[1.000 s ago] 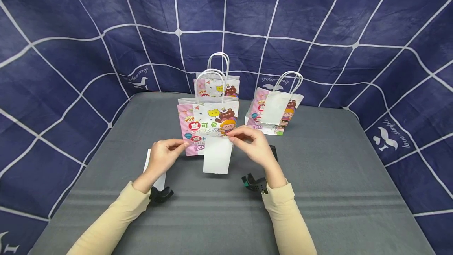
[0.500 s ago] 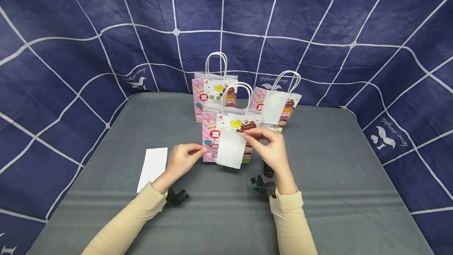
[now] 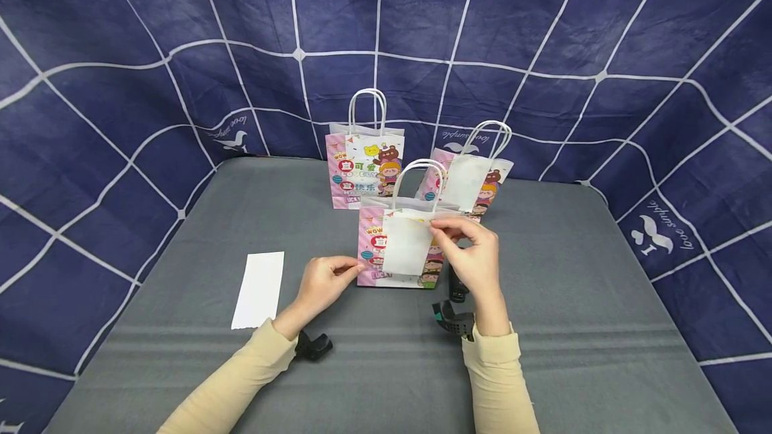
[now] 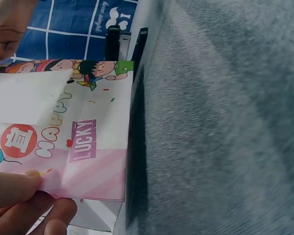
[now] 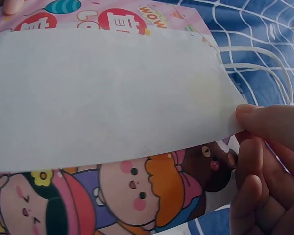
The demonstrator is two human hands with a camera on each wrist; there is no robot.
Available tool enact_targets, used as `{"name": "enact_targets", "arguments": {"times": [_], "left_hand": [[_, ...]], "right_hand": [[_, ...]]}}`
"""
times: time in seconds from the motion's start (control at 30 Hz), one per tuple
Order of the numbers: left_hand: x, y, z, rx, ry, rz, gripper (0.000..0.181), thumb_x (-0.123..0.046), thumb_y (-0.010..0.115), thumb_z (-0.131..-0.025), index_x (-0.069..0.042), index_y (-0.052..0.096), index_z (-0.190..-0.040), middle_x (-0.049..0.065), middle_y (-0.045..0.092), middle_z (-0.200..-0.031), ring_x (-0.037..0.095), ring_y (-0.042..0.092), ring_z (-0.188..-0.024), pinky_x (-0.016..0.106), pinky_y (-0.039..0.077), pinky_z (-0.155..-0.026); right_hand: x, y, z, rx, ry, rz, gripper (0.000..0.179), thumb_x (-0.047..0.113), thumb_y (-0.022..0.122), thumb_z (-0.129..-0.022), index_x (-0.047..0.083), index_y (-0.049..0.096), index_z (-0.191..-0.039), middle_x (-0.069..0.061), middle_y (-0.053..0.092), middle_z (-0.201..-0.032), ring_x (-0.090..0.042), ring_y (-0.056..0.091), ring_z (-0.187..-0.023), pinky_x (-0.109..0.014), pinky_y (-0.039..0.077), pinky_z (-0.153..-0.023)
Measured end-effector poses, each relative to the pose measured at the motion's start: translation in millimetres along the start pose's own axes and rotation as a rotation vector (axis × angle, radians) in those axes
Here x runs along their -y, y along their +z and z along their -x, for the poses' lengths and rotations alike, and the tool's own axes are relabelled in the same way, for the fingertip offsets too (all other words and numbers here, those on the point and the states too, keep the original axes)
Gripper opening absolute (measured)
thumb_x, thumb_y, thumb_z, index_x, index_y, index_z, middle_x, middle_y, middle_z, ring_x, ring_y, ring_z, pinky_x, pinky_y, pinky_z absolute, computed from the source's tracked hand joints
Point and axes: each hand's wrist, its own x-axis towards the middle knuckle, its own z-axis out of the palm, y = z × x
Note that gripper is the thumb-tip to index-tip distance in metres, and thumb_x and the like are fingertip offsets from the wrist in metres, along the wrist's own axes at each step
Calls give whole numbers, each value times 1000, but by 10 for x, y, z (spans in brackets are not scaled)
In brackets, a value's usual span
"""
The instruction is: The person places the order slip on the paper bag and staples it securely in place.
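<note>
A pink and white cartoon paper gift bag (image 3: 369, 236) with white handles stands upright before me. My left hand (image 3: 321, 284) pinches its lower left side edge; the left wrist view shows the thumb on the printed front (image 4: 103, 169) and fingers behind. With thumb and forefinger, my right hand (image 3: 473, 253) pinches the upper right corner of a blank white paper slip (image 3: 407, 246). That slip lies over the bag's front, covering much of the print. Close up in the right wrist view, the slip (image 5: 103, 98) hangs over the cartoon figures, its top corner at my thumb.
Another white slip (image 3: 259, 290) lies on the grey cloth to the left. Two similar bags stand behind: one at the back (image 3: 364, 166), one at the right with a white slip (image 3: 467, 179) on its front. A black object (image 3: 458, 288) sits beside my right hand.
Both hands and the bag have moved right and nearer. The slip, earlier hanging low past the bag's bottom edge, is now higher and straighter on its front. The back bag is now uncovered.
</note>
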Motion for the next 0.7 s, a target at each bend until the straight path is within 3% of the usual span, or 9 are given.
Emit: {"name": "enact_targets", "arguments": {"times": [0.4,0.7], "left_hand": [[95,63,83,-9,40,-17,6,-14,78,-77,-9,76,-79,-3,69,-70,-3,51,-55,17,43,-49],[139,80,98,-9,77,-18,6,-12,78,-76,-8,75,-79,-4,69,-70,-3,51,-56,18,43,-50]], "right_hand": [[-304,62,80,-39,-23,99,11,0,77,-75,6,74,-83,-4,67,-74,-10,52,-61,-18,42,-59],[-306,111,56,-91,-139,164,8,12,78,-77,6,74,-78,0,68,-72,-15,51,-61,-21,40,-59]]}}
